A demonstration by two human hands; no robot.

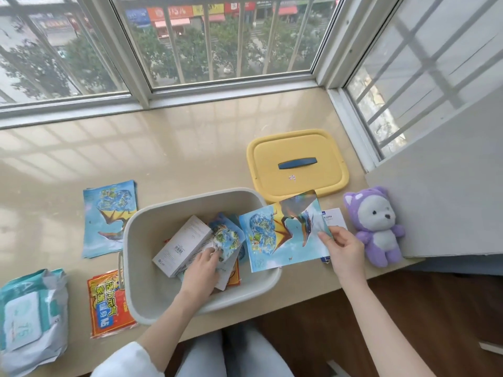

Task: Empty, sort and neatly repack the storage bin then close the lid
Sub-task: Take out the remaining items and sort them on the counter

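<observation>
The storage bin (147,295) sits open between my two hands, and I judge the emptying a little over half done. My left hand (201,265) is down inside it, fingers bent onto the loose sheets (228,238). I cannot tell whether they have closed round one. Just left of those fingers a white box (182,246) leans in the bin, so there is more to lift out.

The yellow lid (296,148) lies flat beyond my right hand (345,254), well off the bin. Far out to the left of my left hand lies a pack of wipes (30,317). Nearer are a stack of blue picture sheets (109,219) and a red packet (109,303), which already looks like sorting into kinds. A purple plush toy (377,227) sits just right of my right hand.

My right hand pinches one picture sheet (277,235) by its corner, thumb on top, and holds it over the bin's right rim. A small white card (336,217) lies under that grip. Finishing the emptying, repacking and putting the lid on all remain.
</observation>
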